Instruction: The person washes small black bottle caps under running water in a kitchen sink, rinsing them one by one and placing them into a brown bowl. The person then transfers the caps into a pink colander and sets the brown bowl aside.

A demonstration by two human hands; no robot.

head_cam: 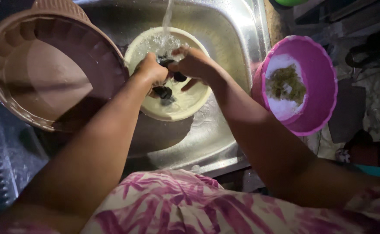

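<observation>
Dark shells rinse in my cream bowl mid-sink; both hands' fingers clamp one, others left unwashed.

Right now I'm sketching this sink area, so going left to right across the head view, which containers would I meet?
Brown plastic basin → pale yellow bowl under the running water, where both hands work → pink bowl holding white and greenish contents.

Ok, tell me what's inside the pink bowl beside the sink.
The pink bowl holds white foamy liquid with a greenish-brown clump on top. Anything beneath the foam is hidden.
</observation>
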